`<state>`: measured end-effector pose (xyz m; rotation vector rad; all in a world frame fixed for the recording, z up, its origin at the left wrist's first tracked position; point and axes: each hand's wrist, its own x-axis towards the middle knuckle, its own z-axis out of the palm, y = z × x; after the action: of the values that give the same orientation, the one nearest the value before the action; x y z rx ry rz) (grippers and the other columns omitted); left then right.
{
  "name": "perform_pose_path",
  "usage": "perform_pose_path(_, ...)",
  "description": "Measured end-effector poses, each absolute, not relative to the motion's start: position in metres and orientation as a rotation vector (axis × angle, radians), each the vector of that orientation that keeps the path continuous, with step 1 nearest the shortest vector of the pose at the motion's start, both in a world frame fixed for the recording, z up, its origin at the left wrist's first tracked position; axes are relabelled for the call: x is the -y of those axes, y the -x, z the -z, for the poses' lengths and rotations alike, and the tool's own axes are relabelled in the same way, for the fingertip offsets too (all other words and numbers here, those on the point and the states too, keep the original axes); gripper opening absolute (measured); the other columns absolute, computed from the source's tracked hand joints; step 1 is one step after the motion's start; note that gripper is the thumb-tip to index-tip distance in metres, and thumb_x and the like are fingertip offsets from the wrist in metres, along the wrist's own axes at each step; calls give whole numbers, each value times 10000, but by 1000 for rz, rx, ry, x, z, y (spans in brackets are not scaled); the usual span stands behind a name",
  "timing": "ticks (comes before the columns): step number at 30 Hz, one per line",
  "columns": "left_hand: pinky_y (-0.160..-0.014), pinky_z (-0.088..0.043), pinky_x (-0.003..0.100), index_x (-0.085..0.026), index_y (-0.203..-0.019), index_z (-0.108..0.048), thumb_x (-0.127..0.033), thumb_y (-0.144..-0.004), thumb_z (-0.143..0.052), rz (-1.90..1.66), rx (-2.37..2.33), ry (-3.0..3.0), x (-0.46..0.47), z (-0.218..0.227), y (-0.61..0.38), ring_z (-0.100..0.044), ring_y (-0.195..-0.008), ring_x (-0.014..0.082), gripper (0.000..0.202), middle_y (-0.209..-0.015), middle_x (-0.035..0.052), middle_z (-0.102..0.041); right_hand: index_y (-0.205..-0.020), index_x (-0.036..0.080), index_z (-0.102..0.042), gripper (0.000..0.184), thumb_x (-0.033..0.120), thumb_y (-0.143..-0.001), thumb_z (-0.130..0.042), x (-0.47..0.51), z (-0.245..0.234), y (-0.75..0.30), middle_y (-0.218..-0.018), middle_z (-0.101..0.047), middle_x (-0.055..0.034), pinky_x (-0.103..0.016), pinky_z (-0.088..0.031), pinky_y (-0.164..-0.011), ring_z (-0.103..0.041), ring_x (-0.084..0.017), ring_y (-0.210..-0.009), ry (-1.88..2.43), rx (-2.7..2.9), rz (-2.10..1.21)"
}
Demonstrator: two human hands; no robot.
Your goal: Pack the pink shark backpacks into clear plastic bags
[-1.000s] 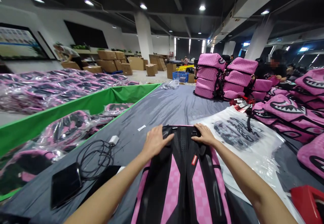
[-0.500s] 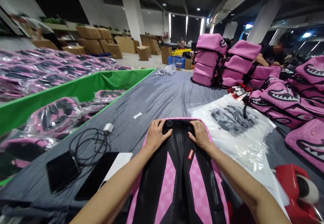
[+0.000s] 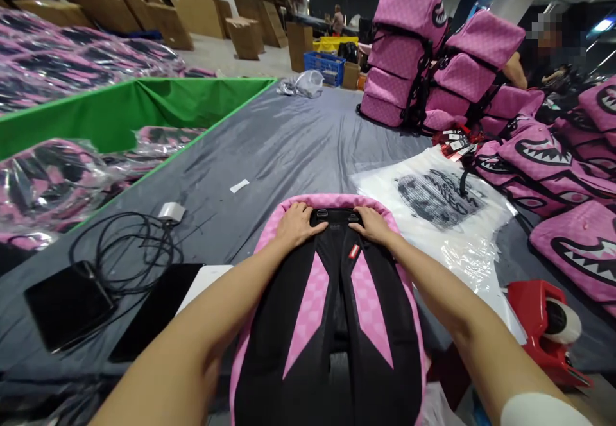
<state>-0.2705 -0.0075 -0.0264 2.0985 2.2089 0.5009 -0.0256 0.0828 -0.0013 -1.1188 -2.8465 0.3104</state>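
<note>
A pink and black backpack (image 3: 332,310) lies strap side up on the grey table (image 3: 283,150) right in front of me. My left hand (image 3: 297,223) rests on its top left corner, fingers curled over the black shoulder strap. My right hand (image 3: 371,223) presses the top right corner the same way, just above a small red tag. Both hands grip the top of the backpack. A clear printed plastic bag (image 3: 443,208) lies flat to the right of it.
Stacked pink backpacks (image 3: 423,60) stand at the far right, more shark-mouth ones (image 3: 553,163) beside them. A red tape dispenser (image 3: 548,330) sits near right. Phones (image 3: 67,301) and a coiled cable (image 3: 125,246) lie left. A green bin (image 3: 120,111) holds bagged backpacks. A person (image 3: 543,47) works at far right.
The backpack and both hands have come toward me along the table, and my view has tilted down. The grip on the top of the backpack is unchanged.
</note>
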Motion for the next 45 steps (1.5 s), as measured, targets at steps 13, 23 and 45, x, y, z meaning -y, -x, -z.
perform_pose_path(13, -1258, -115, 533, -141, -1612, -260, -781, -881, -452, -204, -2226, -1701, 22, 6, 186, -24, -1580, 370, 991, -1690, 252, -79, -1441, 110, -500, 446, 286, -1032, -487, -89, 4, 56, -1329, -601, -218, -448, -416, -1070, -543, -308, -1246, 1243, 2787, 18)
perform_pose_path(23, -1225, -240, 563, -232, -1600, -321, -731, -905, -490, -445, -2408, -1677, 8, 28, 197, -191, -1553, 421, 872, -1697, 195, -171, -1299, 203, -616, 560, 258, -782, -824, -172, -49, 42, -1234, -687, -118, -299, -495, -881, -653, -261, -1117, 1346, 2984, 25)
perform_pose_path(45, -1205, -304, 580, -140, -1502, -457, -259, -986, -449, -1037, -2346, -1540, -20, 27, 206, -372, -1479, 358, 530, -1592, 215, -400, -1457, 233, -536, 494, 466, -1022, -523, 25, -40, 8, -1572, -457, -127, -526, -292, -1224, -316, -280, -1516, 453, 2948, -204)
